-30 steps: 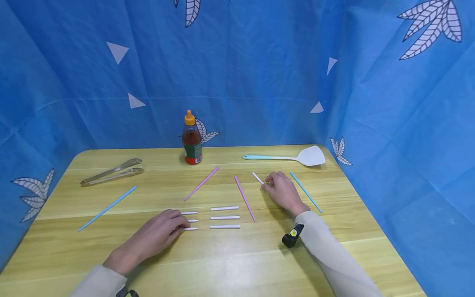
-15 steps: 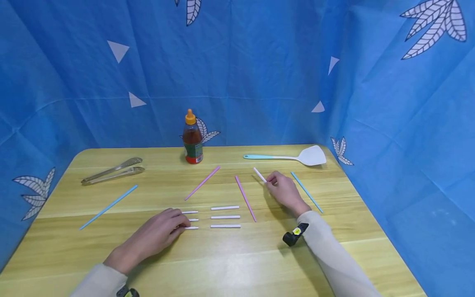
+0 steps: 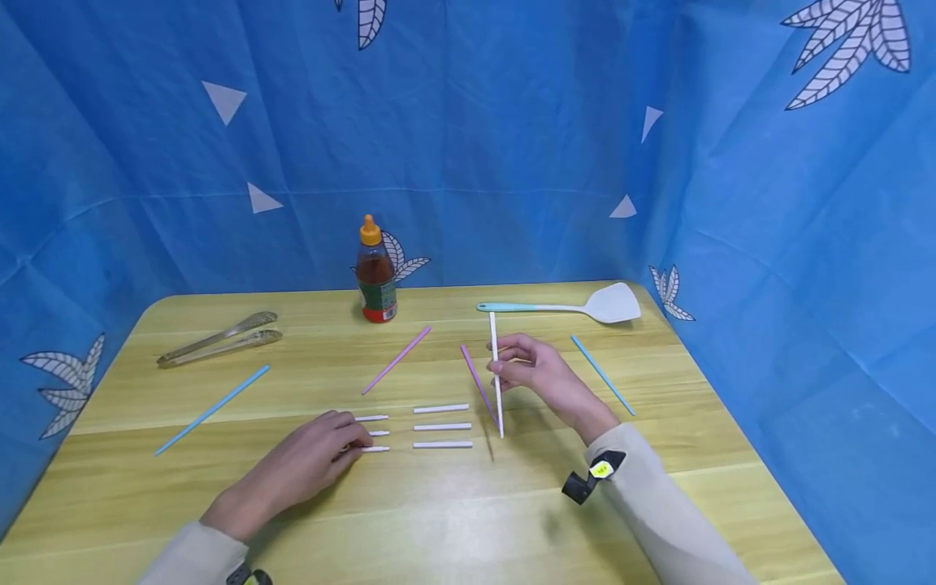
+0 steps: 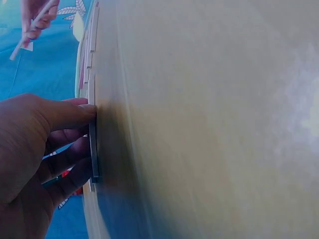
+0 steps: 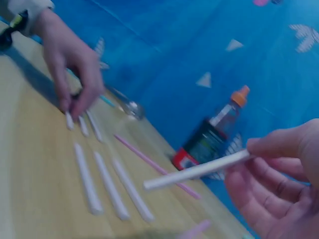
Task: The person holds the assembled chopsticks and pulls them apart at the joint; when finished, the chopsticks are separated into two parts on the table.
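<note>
My left hand [image 3: 314, 457] rests low on the table over the left ends of three slim white sticks with narrowed tips. Thumb and fingers pinch the nearest of these white sticks [image 3: 379, 449], which looks dark in the left wrist view. My right hand [image 3: 544, 375] pinches a longer white stick [image 5: 197, 172] between thumb and fingers, raised above the table and nearly lengthwise in the head view. Three more white sticks [image 3: 442, 426] lie side by side between the hands. Beneath the held stick, a pink straw [image 3: 475, 378] is partly overlapped.
Another pink straw [image 3: 396, 361] lies farther back. Blue straws lie at the left [image 3: 212, 409] and right [image 3: 603, 375]. Metal tongs [image 3: 219, 340], an orange-capped sauce bottle [image 3: 377, 280] and a white spatula [image 3: 613, 305] are along the back, before a blue curtain [image 3: 453, 146].
My right hand has lifted the white stick off the table, moved slightly left and turned the stick more lengthwise. My left hand has stayed put.
</note>
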A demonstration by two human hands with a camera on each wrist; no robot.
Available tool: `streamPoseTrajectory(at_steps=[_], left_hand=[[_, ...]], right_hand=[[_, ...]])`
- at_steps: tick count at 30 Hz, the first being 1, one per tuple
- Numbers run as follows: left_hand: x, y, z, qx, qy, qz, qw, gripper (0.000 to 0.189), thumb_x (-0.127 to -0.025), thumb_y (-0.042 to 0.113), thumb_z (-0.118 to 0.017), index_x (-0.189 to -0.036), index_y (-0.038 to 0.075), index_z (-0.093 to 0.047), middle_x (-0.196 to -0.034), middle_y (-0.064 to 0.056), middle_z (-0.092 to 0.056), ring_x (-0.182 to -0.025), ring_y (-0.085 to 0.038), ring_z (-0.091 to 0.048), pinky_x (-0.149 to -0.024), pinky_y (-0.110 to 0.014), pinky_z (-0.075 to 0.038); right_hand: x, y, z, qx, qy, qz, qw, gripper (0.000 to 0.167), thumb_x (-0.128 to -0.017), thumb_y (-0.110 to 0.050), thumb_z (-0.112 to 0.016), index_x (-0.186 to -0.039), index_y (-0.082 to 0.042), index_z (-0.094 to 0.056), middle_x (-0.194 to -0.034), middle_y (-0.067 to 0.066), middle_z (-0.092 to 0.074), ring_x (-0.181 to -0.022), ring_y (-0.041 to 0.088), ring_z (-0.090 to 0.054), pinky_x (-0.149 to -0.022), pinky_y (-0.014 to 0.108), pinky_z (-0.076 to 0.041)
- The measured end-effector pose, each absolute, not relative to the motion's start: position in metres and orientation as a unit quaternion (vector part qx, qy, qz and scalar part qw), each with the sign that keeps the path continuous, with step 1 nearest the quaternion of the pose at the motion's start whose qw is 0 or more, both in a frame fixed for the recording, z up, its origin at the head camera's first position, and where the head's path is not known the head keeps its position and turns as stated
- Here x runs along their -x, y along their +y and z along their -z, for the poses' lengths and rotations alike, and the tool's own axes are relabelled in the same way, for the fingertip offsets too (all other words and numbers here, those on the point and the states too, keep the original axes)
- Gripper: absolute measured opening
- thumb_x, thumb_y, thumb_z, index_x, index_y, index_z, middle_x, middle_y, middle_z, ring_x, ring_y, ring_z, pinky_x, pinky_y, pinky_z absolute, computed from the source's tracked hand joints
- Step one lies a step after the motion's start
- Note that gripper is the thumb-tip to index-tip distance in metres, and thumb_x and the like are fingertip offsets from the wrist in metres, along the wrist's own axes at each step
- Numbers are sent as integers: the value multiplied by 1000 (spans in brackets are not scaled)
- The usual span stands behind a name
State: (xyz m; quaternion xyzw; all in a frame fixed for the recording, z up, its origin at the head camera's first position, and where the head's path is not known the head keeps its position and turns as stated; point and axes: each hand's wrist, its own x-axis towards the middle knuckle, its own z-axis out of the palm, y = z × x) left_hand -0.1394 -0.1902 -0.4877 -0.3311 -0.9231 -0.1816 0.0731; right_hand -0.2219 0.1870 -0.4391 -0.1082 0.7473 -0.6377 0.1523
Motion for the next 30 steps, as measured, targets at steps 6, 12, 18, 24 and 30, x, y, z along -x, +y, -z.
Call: streamPoseTrajectory(at_steps=[6, 12, 18, 24, 30], left_hand=[[136, -187, 484, 313, -929, 186, 69, 11, -102, 19, -79, -112, 23, -81, -109, 14, -72, -101, -5, -67, -89, -35, -62], [131, -171, 476, 304, -920, 237, 62, 16, -111, 28, -67, -120, 24, -79, -118, 13, -74, -111, -8, -70, -97, -40, -62], [128, -152, 467, 326, -898, 292, 41, 22, -114, 33, -60, -121, 24, -79, -109, 19, -73, -99, -1, -65, -89, -34, -59], [130, -146, 467, 326, -893, 307, 52, 13, -110, 25, -69, -113, 20, -81, -97, 17, -72, -84, 4, -56, -76, -25, -54], [130, -153, 471, 326, -893, 297, 85, 4, -103, 20, -79, -106, 21, -81, -93, 18, -69, -85, 4, -60, -76, -24, -58]], right_hand=[[201, 160, 440, 149, 709, 665, 180, 32, -102, -2, -70, -129, 9, -57, -111, 8, -66, -88, 19, -78, -98, 55, -64], [186, 136, 448, 180, 679, 684, 197, 26, -101, 2, -70, -124, 7, -59, -105, 4, -70, -92, 14, -77, -95, 53, -65], [175, 124, 453, 198, 684, 677, 185, 21, -100, -3, -76, -116, 0, -62, -103, 1, -75, -99, 13, -76, -95, 40, -66], [171, 121, 454, 227, 704, 651, 169, 19, -101, -7, -77, -114, 1, -66, -107, 1, -74, -99, 13, -75, -91, 28, -62], [167, 129, 455, 252, 752, 584, 170, 10, -102, -13, -75, -109, -6, -78, -103, 8, -80, -87, 13, -76, -83, 31, -66]])
